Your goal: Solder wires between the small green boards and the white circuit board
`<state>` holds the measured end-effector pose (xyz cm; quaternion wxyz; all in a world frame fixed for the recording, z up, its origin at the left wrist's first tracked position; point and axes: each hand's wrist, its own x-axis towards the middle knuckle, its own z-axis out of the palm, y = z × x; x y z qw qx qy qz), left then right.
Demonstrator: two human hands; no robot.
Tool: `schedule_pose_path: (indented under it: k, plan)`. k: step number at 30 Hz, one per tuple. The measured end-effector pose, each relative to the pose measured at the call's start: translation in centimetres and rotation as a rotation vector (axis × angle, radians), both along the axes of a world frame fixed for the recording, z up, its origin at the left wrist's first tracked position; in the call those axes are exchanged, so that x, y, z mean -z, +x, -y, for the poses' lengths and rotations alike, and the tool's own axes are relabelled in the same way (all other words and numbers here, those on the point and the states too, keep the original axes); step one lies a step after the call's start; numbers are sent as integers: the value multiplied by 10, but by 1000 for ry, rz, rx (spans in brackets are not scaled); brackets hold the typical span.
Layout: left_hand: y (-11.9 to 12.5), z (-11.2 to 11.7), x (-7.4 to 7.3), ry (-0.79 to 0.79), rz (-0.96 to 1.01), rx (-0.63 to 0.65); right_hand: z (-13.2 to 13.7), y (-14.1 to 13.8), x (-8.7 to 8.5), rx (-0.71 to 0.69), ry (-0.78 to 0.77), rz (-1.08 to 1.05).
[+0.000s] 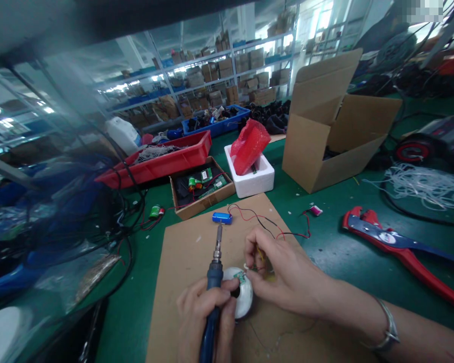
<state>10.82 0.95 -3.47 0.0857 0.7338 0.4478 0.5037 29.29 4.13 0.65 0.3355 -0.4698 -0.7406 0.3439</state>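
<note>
My left hand [208, 315] is wrapped round a blue-handled soldering iron [214, 275], its metal tip pointing away from me. Fingers of the same hand also steady a white round device [245, 300] with a dark centre. On the device's upper side shows a small green circuit board [239, 277]. At that board my right hand [274, 264] is closed in a pinch, near a small white piece. Something yellow shows between its fingers, mostly hidden. Beyond the iron's tip lies a blue cylindrical battery [222, 218] with red and black wires.
A cardboard sheet [181, 262] covers the green bench. Behind it are a shallow box [189, 209] of circuit boards, a white foam box [253, 185], a red tray [166, 164] and an open carton [306, 151]. Red-handled cutters [397, 247] lie right; cables run left.
</note>
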Motion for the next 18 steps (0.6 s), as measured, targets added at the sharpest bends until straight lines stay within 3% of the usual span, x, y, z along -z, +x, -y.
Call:
schedule_pose_path:
  k: [6,13,15,18]
  plan:
    - [2,1,-1,9,16,-27,-2,-1,-2,45,-128,-40]
    - [4,-2,-7,75,-26,-19,-1,-5,-1,53,-160,-72]
    - [-2,1,-13,67,28,-64,0,-6,0,60,-171,-62]
    - [-31,7,-13,-87,159,-174,0,-6,1,77,-161,-47]
